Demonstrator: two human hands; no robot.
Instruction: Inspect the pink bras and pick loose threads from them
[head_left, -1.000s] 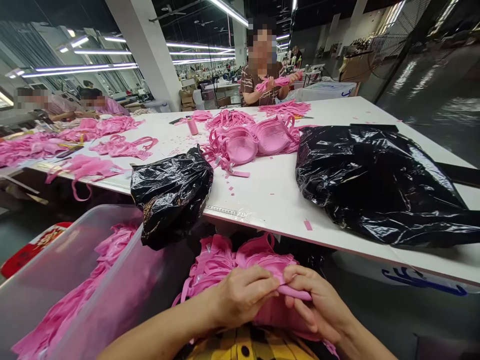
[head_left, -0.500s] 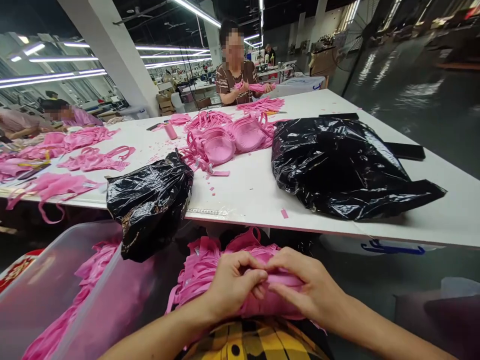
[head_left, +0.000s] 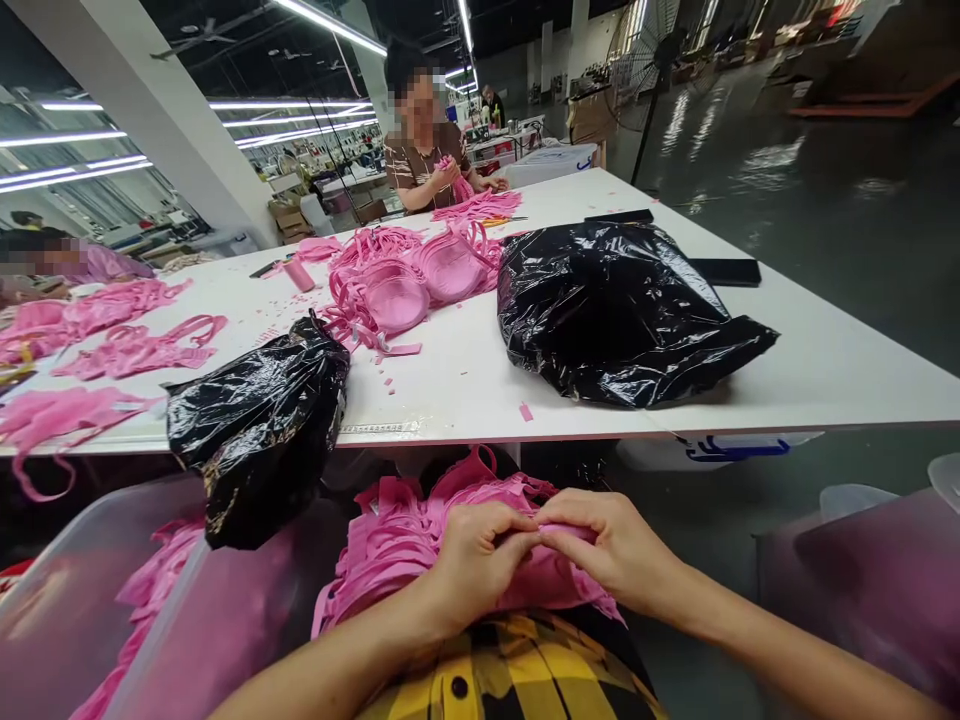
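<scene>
Below the table edge, left hand and right hand pinch a pink strap — mostly hidden

A single view, taken from a camera worn on the person's head. It looks forward and steeply down, so the person's own left hand and right hand sit very close at the bottom centre, above the lap. The near edge of the white table crosses the middle of the view, close by. The table runs away to a co-worker seated at its far end. The wide lens bends the edges.
</scene>
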